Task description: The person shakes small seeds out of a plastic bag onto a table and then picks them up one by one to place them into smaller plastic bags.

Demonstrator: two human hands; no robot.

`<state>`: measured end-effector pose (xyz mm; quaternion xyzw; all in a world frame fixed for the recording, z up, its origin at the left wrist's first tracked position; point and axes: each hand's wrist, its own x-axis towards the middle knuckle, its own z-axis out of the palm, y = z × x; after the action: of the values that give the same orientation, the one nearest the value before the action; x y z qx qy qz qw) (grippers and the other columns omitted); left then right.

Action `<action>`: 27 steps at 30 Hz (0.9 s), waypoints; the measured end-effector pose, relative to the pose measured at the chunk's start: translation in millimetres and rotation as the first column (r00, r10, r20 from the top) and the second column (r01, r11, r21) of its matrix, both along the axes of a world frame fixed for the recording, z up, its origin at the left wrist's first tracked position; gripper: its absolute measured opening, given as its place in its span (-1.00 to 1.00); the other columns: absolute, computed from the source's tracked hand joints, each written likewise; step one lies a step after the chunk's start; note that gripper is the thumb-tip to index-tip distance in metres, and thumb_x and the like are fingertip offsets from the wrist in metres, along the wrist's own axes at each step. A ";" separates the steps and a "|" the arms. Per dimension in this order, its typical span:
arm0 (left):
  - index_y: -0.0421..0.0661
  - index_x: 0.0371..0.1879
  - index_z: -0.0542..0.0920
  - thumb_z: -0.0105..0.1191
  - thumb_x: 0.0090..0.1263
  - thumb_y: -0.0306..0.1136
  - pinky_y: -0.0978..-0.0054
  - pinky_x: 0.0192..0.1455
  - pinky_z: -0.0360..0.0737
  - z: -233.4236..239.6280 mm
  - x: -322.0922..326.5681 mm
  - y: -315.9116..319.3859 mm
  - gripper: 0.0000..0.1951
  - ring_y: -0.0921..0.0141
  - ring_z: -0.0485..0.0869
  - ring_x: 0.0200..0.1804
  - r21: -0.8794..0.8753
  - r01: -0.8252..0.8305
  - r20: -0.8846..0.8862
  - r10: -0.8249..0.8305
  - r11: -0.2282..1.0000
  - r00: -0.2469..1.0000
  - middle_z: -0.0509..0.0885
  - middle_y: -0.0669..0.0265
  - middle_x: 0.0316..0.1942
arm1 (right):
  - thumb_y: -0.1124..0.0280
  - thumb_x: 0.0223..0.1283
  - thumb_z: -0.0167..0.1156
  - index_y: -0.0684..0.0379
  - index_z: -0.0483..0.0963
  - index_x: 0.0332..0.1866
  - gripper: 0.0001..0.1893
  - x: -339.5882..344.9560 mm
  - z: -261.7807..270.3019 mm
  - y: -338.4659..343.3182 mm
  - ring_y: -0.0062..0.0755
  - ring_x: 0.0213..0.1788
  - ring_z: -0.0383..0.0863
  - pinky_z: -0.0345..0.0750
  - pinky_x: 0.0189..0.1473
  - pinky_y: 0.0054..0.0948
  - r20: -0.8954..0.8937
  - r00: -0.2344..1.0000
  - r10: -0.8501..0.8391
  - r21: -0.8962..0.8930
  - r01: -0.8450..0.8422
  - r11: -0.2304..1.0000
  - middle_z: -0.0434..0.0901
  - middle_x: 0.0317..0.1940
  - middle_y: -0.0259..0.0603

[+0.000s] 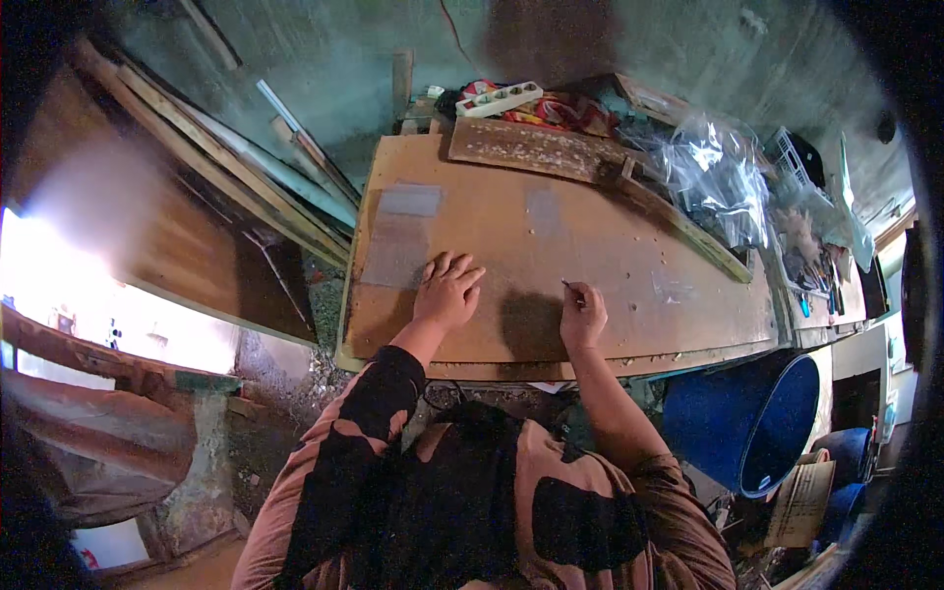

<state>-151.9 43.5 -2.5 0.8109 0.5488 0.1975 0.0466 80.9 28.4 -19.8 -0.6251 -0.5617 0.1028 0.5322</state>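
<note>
My left hand (447, 293) rests on the tan wooden panel (678, 317) that forms the bench top, its fingers spread and nothing in its grasp. To the right, just above the same surface or touching it, my right hand (582, 318) pinches a small, thin dark object (566, 282); it may be a nail or screw, too small to tell. Most of that object is hidden by the fingers. A greyish rectangular patch (394, 254) lies beyond my left hand, and a fainter grey patch (543, 212) farther back. Small chips dot the panel.
A worn plank (531, 151) and an angled wooden strip (686, 228) bound the back. Behind them are a white power strip (500, 100) and clear plastic sheeting (712, 169). Tools (830, 284) sit at right, above a blue barrel (730, 420). Boards (221, 162) lean at left.
</note>
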 end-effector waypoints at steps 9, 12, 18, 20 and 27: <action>0.22 0.06 0.44 -0.09 0.21 -0.26 0.17 0.31 -0.03 4.8 3.3 0.5 -0.62 0.24 0.08 0.31 -0.066 -0.052 -0.088 0.046 0.996 0.995 0.26 0.37 0.22 | 0.54 -0.05 0.12 0.20 0.50 -0.40 -0.92 -56.4 18.8 21.4 -0.15 -0.38 0.54 0.48 -0.33 -0.36 0.084 0.952 0.293 -0.052 -0.289 0.956 0.53 -0.43 -0.15; 0.24 0.09 0.40 -0.05 0.16 -0.29 0.15 0.31 -0.05 8.3 2.4 -1.6 -0.56 0.26 0.04 0.33 -0.119 -0.053 -0.192 0.029 0.991 0.981 0.19 0.41 0.26 | 0.53 -0.05 0.11 0.20 0.51 -0.40 -0.92 -65.1 17.7 26.2 -0.11 -0.32 0.54 0.48 -0.28 -0.34 0.114 0.935 0.335 -0.089 -0.326 0.941 0.53 -0.40 -0.13; 0.24 0.12 0.37 -0.04 0.11 -0.31 0.13 0.33 -0.08 18.9 3.9 -2.6 -0.50 0.29 0.00 0.35 -0.207 -0.063 -0.160 0.029 0.976 0.987 0.13 0.44 0.28 | 0.54 -0.07 0.15 0.19 0.52 -0.41 -0.92 -71.8 4.8 28.8 -0.15 -0.31 0.54 0.49 -0.25 -0.36 0.136 0.932 0.336 -0.085 -0.327 0.941 0.55 -0.39 -0.15; 0.21 0.13 0.35 -0.04 0.10 -0.30 0.12 0.32 -0.08 18.0 4.9 -1.9 -0.49 0.30 0.00 0.35 -0.203 -0.073 -0.171 0.038 0.976 0.985 0.13 0.45 0.28 | 0.54 -0.07 0.15 0.19 0.52 -0.41 -0.92 -70.7 2.2 29.0 -0.14 -0.30 0.54 0.48 -0.22 -0.35 0.151 0.928 0.340 -0.095 -0.329 0.940 0.55 -0.39 -0.14; 0.10 0.19 0.25 -0.06 0.09 -0.32 0.08 0.32 -0.08 9.3 4.0 -0.2 -0.43 0.31 0.01 0.34 -0.158 -0.084 -0.199 0.052 0.984 0.979 0.14 0.46 0.28 | 0.51 -0.06 0.12 0.18 0.50 -0.36 -0.89 -70.2 1.7 27.2 -0.10 -0.24 0.52 0.47 -0.18 -0.33 0.173 0.916 0.363 -0.131 -0.343 0.930 0.54 -0.33 -0.12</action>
<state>-147.9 43.3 6.7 0.8003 0.5928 0.0725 0.0533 10.7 55.6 -18.1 -0.5457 -0.7089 0.1629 0.4162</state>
